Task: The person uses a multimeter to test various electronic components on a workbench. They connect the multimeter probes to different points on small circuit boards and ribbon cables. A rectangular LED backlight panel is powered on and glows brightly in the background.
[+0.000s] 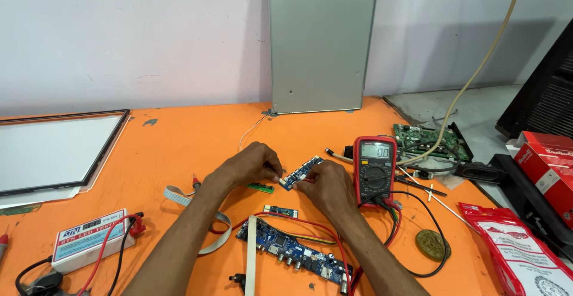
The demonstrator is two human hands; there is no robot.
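Both hands on the small blue board, mid-bench, orange mat.

My left hand (pixel 248 164) pinches one end of the narrow blue circuit strip (pixel 301 172) between thumb and fingertips; my right hand (pixel 327 185) grips the other end, fingers curled closed around it. The strip lies angled, just left of the red multimeter (pixel 375 169), whose leads trail off below it. A small green board (pixel 261 187) sits under my left hand. Nearer me: larger blue main board (pixel 293 255) with a white ribbon cable (pixel 250 254) and red wires. White tester box (pixel 91 240) lower left; framed panel (pixel 57 152) far left.
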